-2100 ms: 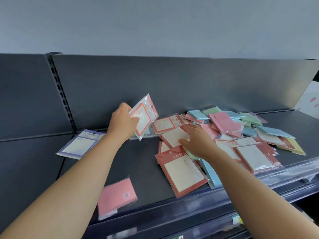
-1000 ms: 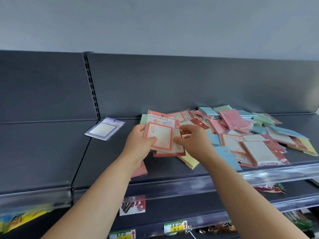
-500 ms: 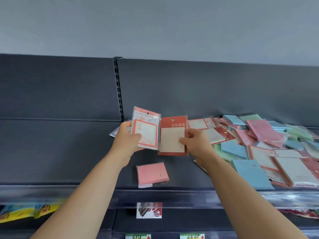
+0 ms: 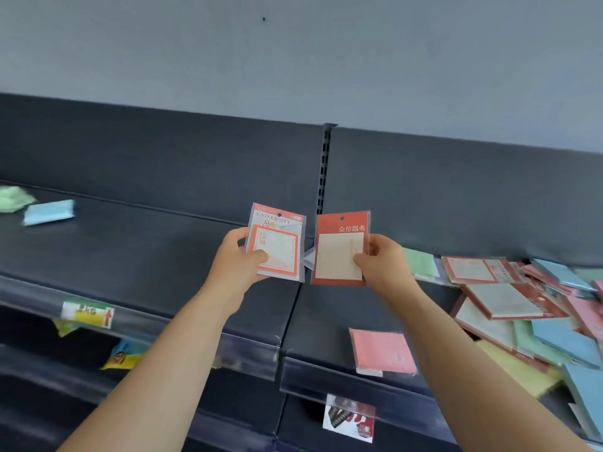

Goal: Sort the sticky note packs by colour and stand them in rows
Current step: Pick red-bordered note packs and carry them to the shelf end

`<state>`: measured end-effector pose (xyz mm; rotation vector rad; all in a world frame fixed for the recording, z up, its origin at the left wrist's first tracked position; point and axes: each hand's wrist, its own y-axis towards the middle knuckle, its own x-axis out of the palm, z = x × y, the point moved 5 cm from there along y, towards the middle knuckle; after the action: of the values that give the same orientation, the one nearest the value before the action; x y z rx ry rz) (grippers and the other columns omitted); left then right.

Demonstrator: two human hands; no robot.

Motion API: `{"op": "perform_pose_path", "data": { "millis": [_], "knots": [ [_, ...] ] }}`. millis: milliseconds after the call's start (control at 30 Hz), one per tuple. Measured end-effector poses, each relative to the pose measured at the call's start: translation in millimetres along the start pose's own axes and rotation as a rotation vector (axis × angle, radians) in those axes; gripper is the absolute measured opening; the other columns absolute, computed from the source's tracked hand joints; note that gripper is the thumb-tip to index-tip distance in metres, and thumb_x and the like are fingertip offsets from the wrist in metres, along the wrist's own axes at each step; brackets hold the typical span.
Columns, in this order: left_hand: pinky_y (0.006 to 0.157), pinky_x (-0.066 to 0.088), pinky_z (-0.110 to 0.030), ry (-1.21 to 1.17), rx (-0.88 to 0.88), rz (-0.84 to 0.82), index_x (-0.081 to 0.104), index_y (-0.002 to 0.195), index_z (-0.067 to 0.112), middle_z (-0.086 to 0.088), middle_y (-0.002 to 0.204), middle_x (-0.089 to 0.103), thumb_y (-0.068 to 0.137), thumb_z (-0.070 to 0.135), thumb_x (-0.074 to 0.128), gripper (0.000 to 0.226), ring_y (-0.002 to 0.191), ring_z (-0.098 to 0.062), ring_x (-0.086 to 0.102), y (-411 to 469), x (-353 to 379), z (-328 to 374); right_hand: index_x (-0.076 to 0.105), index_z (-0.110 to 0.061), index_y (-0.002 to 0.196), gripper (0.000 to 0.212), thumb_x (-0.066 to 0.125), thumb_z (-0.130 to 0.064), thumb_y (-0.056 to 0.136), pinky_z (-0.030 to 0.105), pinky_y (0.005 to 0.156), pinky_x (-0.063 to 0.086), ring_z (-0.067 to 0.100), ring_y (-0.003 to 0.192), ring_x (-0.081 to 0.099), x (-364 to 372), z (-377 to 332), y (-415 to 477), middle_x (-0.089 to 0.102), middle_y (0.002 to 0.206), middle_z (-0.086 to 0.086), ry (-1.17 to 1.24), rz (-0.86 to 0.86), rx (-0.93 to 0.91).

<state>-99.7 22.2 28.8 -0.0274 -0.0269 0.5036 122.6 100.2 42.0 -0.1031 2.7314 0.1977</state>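
Orange-bordered pack (image 4: 277, 244) pinched upright in left hand (image 4: 238, 269), red pack (image 4: 341, 249) pinched in right hand (image 4: 381, 265) — both held just below the slotted post (image 4: 323, 171); loose pile (image 4: 499, 301) right of the post, flat on the shelf (image 4: 146, 249).

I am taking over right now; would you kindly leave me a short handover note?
Left hand grips an orange-bordered pack, right hand a red pack, both upright above the shelf.
The mixed pile lies at the right; a pink pack flat near the front; blue pack and green pack far left.
Done: no row stands yet.
Left: sort all by colour, stand in rows.
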Motion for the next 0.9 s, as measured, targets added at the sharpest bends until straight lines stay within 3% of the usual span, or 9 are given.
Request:
{"op": "perform_pose_path", "data": {
  "millis": [67, 167, 467, 600, 800, 900],
  "knots": [
    [0.081, 0.059, -0.038, 0.003, 0.01, 0.044, 0.047, 0.129, 0.02, -0.003, 0.124, 0.063, 0.091, -0.004, 0.057, 0.046, 0.108, -0.022, 0.064, 4.6, -30.1, 2.2, 0.062, -0.013, 0.106, 0.03, 0.045, 0.004, 0.087, 0.027, 0.065, 0.054, 0.017, 0.087, 0.063, 27.8, -15.5, -0.2, 0.067, 0.098, 0.0, 0.015, -0.041, -0.015],
    [0.072, 0.059, -0.031, -0.004, 0.019, 0.112, 0.049, 0.129, 0.018, -0.003, 0.12, 0.064, 0.091, -0.006, 0.055, 0.046, 0.104, -0.02, 0.066, 13.2, -81.6, 4.8, 0.062, -0.014, 0.114, 0.035, 0.045, 0.0, 0.086, 0.037, 0.074, 0.056, 0.019, 0.092, 0.066, 75.5, -37.6, -1.5, 0.068, 0.103, 0.0, 0.027, -0.094, -0.03],
    [0.07, 0.059, -0.029, 0.091, 0.017, 0.231, 0.052, 0.119, 0.015, -0.003, 0.115, 0.066, 0.092, -0.001, 0.057, 0.032, 0.098, -0.017, 0.067, 51.6, -253.9, 10.5, 0.062, -0.014, 0.114, 0.033, 0.046, 0.0, 0.087, 0.035, 0.075, 0.056, 0.018, 0.093, 0.065, 233.6, -102.8, -12.2, 0.068, 0.104, -0.001, 0.068, -0.15, -0.059],
    [0.077, 0.059, -0.035, 0.167, -0.012, 0.241, 0.054, 0.122, 0.015, -0.003, 0.118, 0.066, 0.094, 0.002, 0.056, 0.031, 0.101, -0.02, 0.066, 79.4, -320.0, 8.3, 0.06, -0.013, 0.113, 0.031, 0.047, 0.001, 0.089, 0.02, 0.06, 0.048, 0.011, 0.082, 0.06, 294.5, -121.4, -18.6, 0.064, 0.098, -0.004, 0.053, -0.147, -0.04],
    [0.069, 0.056, -0.029, 0.194, -0.037, 0.208, 0.054, 0.119, 0.013, -0.004, 0.116, 0.064, 0.094, -0.002, 0.052, 0.029, 0.103, -0.022, 0.064, 124.1, -369.8, 5.1, 0.058, -0.016, 0.11, 0.025, 0.048, -0.002, 0.092, 0.018, 0.055, 0.044, 0.004, 0.076, 0.056, 350.9, -133.3, -10.3, 0.061, 0.093, -0.007, 0.027, -0.127, 0.021],
    [0.069, 0.057, -0.03, 0.239, -0.051, 0.189, 0.054, 0.123, 0.011, -0.005, 0.12, 0.062, 0.095, -0.002, 0.051, 0.032, 0.106, -0.024, 0.064, 152.2, -379.6, 0.1, 0.058, -0.015, 0.102, 0.023, 0.046, 0.0, 0.091, 0.022, 0.058, 0.046, 0.01, 0.076, 0.058, 368.2, -135.4, 2.6, 0.064, 0.092, -0.004, 0.034, -0.114, 0.053]
  ]
}}
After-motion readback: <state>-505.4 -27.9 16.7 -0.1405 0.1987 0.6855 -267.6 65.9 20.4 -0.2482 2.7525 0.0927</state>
